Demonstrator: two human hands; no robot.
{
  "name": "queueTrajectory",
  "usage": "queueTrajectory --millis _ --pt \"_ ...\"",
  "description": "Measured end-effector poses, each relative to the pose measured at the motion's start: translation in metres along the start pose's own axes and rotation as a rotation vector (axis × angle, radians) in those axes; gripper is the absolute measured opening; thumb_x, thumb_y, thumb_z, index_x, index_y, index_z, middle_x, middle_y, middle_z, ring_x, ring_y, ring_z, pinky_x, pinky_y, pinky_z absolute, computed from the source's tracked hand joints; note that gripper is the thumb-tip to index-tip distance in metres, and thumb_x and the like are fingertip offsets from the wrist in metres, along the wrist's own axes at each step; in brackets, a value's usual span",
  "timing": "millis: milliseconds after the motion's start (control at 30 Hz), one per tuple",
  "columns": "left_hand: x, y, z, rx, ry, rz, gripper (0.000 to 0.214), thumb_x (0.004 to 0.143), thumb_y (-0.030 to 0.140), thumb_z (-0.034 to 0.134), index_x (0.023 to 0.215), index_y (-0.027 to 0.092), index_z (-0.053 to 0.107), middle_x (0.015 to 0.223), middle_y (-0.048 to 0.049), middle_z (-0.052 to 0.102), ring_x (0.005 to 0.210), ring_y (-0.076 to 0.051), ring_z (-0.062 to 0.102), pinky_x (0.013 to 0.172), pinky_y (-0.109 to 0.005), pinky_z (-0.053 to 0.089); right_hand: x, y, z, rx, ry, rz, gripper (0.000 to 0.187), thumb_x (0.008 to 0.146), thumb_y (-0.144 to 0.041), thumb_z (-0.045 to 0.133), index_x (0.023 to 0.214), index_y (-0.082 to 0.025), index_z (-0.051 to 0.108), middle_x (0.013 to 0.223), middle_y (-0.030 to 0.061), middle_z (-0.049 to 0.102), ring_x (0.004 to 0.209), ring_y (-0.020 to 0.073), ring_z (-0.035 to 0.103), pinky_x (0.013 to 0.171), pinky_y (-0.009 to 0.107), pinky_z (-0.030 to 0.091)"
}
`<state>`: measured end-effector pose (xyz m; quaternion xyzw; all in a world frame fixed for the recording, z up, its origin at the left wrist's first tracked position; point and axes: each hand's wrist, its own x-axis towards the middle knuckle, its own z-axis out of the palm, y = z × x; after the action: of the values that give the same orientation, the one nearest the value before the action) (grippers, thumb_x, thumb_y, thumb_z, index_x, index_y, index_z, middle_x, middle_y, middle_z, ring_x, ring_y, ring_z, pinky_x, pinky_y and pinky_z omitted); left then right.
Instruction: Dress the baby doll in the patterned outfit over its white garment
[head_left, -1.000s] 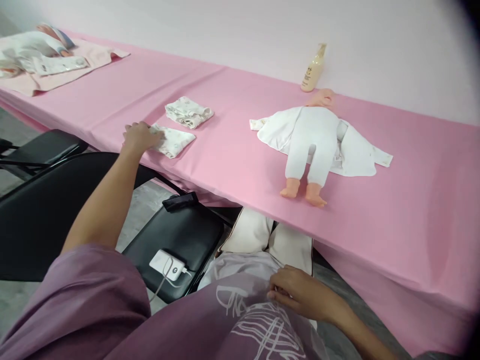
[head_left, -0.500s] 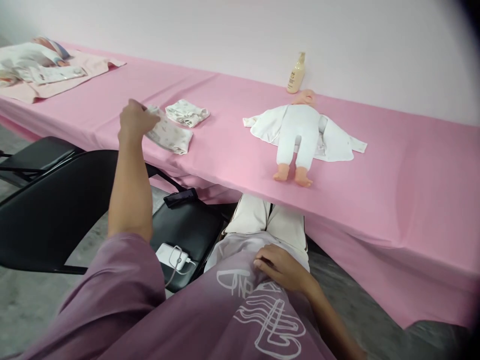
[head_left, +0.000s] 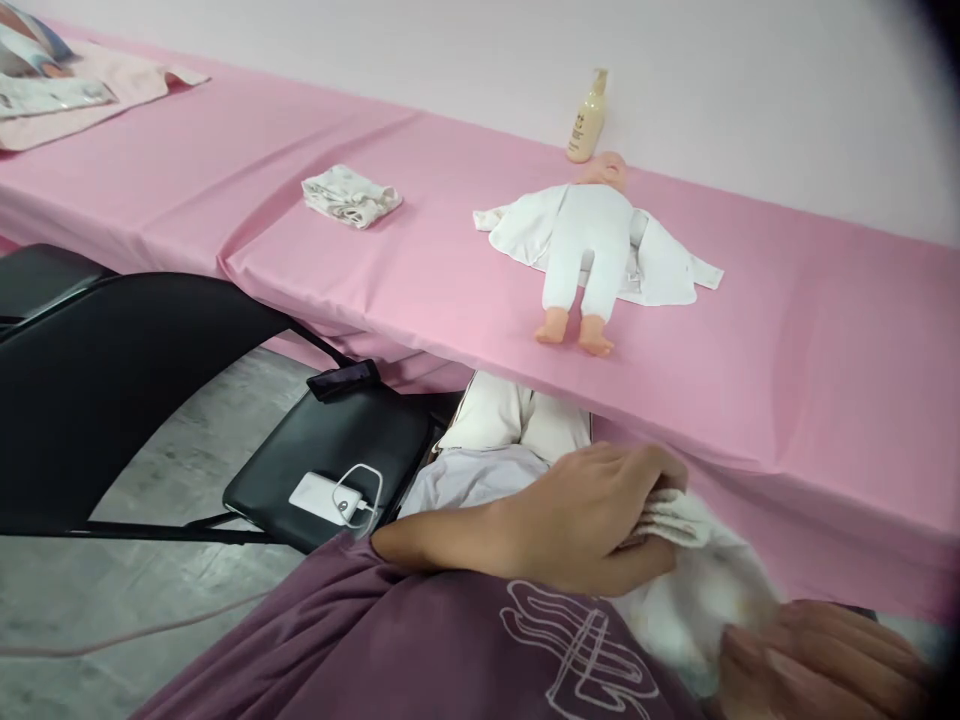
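Observation:
My left hand (head_left: 585,520) reaches across my lap, fingers and thumb closed on one end of a folded white printed cloth (head_left: 694,590). The cloth hangs in front of my shirt, blurred at its lower end. There my right hand (head_left: 821,655), at the lower right, has its fingers closed on the cloth's other side. On the table lies a baby doll (head_left: 589,235) on its back, legs toward me, in a white suit. A white long-sleeved baby top (head_left: 667,268) is spread beneath it, sleeves out to both sides.
A pink-covered table (head_left: 847,360) runs along the wall. On it are another folded cloth (head_left: 351,196), a pump bottle (head_left: 587,120) and a pink towel (head_left: 127,90) with items. A black chair (head_left: 270,490) at left carries a phone (head_left: 343,380) and a white power bank (head_left: 324,497).
My left hand has lifted the folded cloth off the table and carried it right, over my lap. My right hand has left my belly and meets the cloth. The view has shifted slightly.

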<state>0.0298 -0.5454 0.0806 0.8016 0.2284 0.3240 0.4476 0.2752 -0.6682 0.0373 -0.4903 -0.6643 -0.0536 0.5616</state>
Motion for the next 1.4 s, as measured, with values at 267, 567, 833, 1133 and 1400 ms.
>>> queueTrajectory --millis 267,567,833,1133,1400 --pt "-0.042 -0.042 0.017 -0.239 -0.071 -0.318 0.042 0.107 0.025 0.061 0.146 0.023 0.044 0.112 -0.0048 0.068 0.095 -0.022 0.069 0.085 -0.034 0.053 -0.019 0.015 0.076 0.107 -0.557 0.061 0.022 0.102 -0.027 0.079 0.109 -0.028 0.058 0.104 0.0056 0.068 0.093 0.0238 0.071 0.075 0.038 0.06" --pt "-0.087 -0.069 0.005 -0.268 0.068 -0.484 0.037 0.125 0.054 0.045 0.149 0.027 0.054 0.15 -0.011 0.065 0.137 -0.025 0.066 0.122 -0.04 0.049 -0.036 0.008 0.129 0.352 -0.712 0.331 0.041 0.11 -0.062 0.068 0.112 -0.023 0.056 0.103 0.0033 0.057 0.09 0.0211 0.058 0.081 0.035 0.049" --pt "-0.095 -0.087 0.01 -0.299 0.148 -0.455 0.039 0.123 0.053 0.056 0.152 0.028 0.064 0.148 -0.0089 0.07 0.137 -0.025 0.067 0.12 -0.039 0.051 -0.047 0.002 0.138 0.419 -0.594 0.654 0.032 0.115 -0.038 0.064 0.139 -0.025 0.048 0.111 0.0038 0.07 0.094 0.0196 0.071 0.085 0.035 0.058" --pt "-0.097 -0.094 0.017 -0.331 0.228 -0.458 0.035 0.123 0.051 0.053 0.146 0.027 0.062 0.138 -0.0084 0.072 0.133 -0.025 0.069 0.117 -0.039 0.055 -0.057 -0.002 0.137 0.377 -0.546 0.56 0.024 0.118 -0.034 0.054 0.135 -0.027 0.07 0.13 0.0079 0.076 0.12 0.0248 0.074 0.104 0.04 0.06" --pt "-0.1 -0.098 0.009 -0.419 0.273 -0.46 0.024 0.119 0.037 0.053 0.126 0.023 0.072 0.127 -0.0079 0.073 0.124 -0.026 0.069 0.115 -0.039 0.053 -0.05 0.034 0.11 0.391 -0.809 0.304 0.052 0.103 -0.027 0.072 0.153 -0.028 0.059 0.13 0.0085 0.072 0.105 0.0231 0.073 0.094 0.036 0.063"
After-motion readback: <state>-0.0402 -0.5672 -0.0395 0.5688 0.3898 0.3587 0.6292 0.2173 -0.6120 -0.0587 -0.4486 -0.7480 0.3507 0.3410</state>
